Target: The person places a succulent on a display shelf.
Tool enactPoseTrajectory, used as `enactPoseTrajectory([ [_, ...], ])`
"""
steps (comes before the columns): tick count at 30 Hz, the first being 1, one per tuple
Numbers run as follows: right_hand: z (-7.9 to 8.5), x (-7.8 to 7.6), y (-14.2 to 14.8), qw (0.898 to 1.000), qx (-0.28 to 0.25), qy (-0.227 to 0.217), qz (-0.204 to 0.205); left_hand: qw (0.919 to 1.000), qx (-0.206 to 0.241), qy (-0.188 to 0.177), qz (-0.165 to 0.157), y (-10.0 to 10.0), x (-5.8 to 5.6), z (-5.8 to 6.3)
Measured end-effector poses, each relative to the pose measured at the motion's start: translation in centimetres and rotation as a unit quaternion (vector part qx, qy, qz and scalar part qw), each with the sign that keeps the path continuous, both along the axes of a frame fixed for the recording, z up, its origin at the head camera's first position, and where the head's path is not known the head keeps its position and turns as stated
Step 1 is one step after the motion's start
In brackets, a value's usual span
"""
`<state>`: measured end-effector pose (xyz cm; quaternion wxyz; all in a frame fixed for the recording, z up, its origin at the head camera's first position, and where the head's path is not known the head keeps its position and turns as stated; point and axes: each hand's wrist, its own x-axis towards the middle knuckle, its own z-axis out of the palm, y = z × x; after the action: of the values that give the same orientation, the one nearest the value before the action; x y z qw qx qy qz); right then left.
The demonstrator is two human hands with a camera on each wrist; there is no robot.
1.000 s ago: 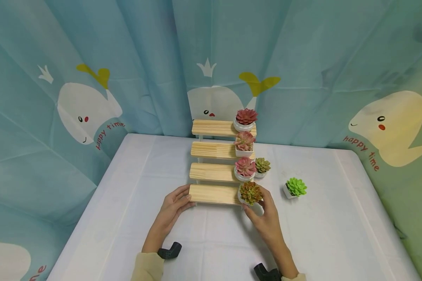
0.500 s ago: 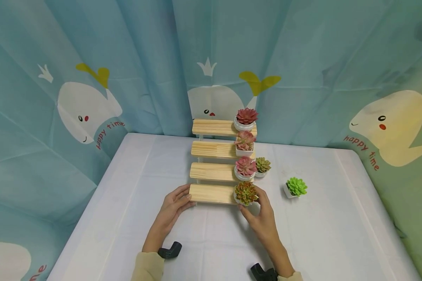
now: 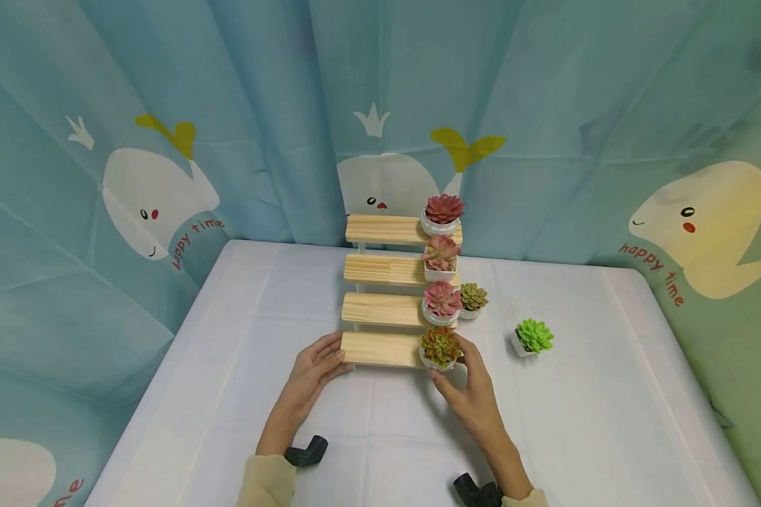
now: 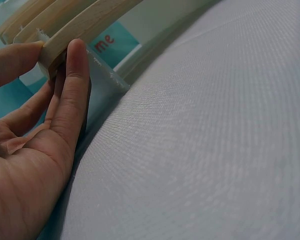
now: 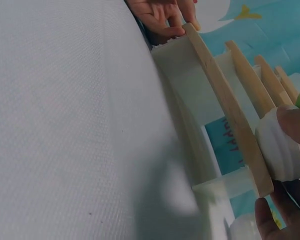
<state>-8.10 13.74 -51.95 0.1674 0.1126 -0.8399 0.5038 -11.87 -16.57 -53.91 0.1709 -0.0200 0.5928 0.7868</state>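
Observation:
A tiered wooden plant stand (image 3: 380,310) with pale slats stands at mid-table. My left hand (image 3: 313,370) grips the left end of its lowest slat; in the left wrist view, fingers lie above and below the wood (image 4: 85,22). On that slat's right end sits an orange-green succulent (image 3: 440,345) in a round white pot (image 5: 280,145). My right hand (image 3: 475,394) holds this pot, thumb against its front side, other fingers partly hidden behind it. Above it, one per slat, are a pink succulent (image 3: 442,299), a pale red one (image 3: 440,253) and a dark red one (image 3: 444,209).
A bright green succulent (image 3: 534,336) in a white pot stands on the white tablecloth (image 3: 583,394) to the right. Closer to the stand is a dull green potted succulent (image 3: 473,297), partly hidden. A blue whale-print curtain (image 3: 279,141) hangs behind the table.
My right hand has moved slightly left with the orange-green succulent, which now sits further in on the lowest slat. My left hand has kept its hold on the stand.

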Motion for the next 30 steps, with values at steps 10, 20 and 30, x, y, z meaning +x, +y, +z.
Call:
enactPoseTrajectory([
  [10,0.0,0.1,0.3,1.0,0.0,-0.003,0.01,1.0,0.004,-0.001,0.0,0.0,0.1,0.1],
  [20,0.0,0.0,0.7,0.999,-0.008,0.015,0.027,1.0,0.004,-0.003,0.001,0.0,0.0,0.1],
  [30,-0.3,0.7,2.0,0.996,-0.073,0.006,0.041,1.0,0.002,-0.007,0.003,0.0,0.0,0.1],
])
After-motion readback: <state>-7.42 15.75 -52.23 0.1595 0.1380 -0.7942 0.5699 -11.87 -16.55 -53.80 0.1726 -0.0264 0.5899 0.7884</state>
